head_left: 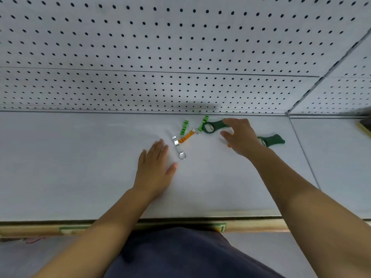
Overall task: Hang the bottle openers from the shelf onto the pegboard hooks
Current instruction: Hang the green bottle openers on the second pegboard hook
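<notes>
Several bottle openers lie on the white shelf [80, 167] near the pegboard [160, 47]. A silver opener with a ring [178, 148], an orange one [186, 137] and two small bright green ones [184, 127], [203, 122] cluster in the middle. A dark green opener [212, 126] lies under the fingertips of my right hand [240, 137], whose fingers are spread around its handle. A second dark green opener [272, 140] sits behind my right wrist. My left hand [155, 169] rests flat and open on the shelf, just left of the silver opener. No hooks show on the pegboard.
A vertical divider [305, 153] bounds the shelf on the right, with another pegboard panel [345, 87] beyond it. A yellow-edged object [365, 125] peeks in at the far right. The shelf's front edge [140, 224] runs by my body.
</notes>
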A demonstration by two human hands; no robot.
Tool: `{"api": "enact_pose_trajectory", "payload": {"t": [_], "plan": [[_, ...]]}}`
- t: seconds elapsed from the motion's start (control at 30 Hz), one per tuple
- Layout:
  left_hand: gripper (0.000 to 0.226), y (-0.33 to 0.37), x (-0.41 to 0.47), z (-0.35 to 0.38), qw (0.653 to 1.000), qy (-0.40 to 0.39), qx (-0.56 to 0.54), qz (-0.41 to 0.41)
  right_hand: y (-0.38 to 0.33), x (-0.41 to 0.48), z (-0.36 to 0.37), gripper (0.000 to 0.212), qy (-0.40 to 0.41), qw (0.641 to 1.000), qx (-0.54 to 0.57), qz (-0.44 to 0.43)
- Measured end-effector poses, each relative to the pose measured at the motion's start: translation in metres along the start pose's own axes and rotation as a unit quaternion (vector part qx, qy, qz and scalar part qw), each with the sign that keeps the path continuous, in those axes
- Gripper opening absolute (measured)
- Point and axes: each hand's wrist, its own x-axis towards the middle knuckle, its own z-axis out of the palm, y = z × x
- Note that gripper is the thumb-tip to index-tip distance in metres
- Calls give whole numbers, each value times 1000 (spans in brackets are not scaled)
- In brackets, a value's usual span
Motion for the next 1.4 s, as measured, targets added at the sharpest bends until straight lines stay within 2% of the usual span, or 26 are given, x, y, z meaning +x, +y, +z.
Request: {"api": "enact_pose_trajectory", "payload": {"t": [0.2,0.33,0.4,0.47,0.53,0.6,0.67,0.73,0.8,0.87,0.93,1.03,1.1,1.17,1.23,1.3,1.4], "plan": [[70,-6,0,16,997,70,30,11,7,32,9,55,-29,990,-120,-69],[66,-6,2,15,996,81,24,7,10,46,15,43,5,986,-144,-89],[63,-7,4,16,996,89,-8,-3,12,46,18,35,24,990,-111,-87],[55,-5,6,13,988,131,-81,-25,13,41,19,29,31,996,-52,-69],[41,7,8,5,966,189,-167,-51,9,28,17,20,31,998,18,-46],[26,28,9,-9,949,208,-231,-53,0,8,15,11,36,992,116,-15],[22,54,15,-25,937,153,-306,-69,-10,-15,14,8,45,974,219,20],[28,76,24,-36,916,59,-384,-98,-21,-39,13,6,30,944,323,52],[29,93,30,-36,878,-15,-464,-119,-30,-59,11,7,-27,910,408,66],[25,102,31,-34,835,-56,-528,-142,-30,-70,8,13,-84,897,430,59],[25,103,32,-31,802,-66,-571,-164,-19,-69,4,18,-74,916,392,48],[23,98,30,-32,772,-64,-606,-183,17,-54,-10,15,82,948,303,57],[21,95,27,-35,773,-70,-603,-183,46,-44,-25,25,142,972,176,65],[22,93,25,-36,779,-74,-596,-181,76,-37,-34,44,106,992,-3,69],[23,92,23,-36,780,-77,-592,-187,98,-33,-34,58,48,988,-131,68],[24,92,22,-36,782,-87,-588,-187,110,-34,-26,61,34,985,-156,59],[22,94,18,-38,792,-94,-576,-179,113,-39,-15,49,72,981,-167,71]]}}
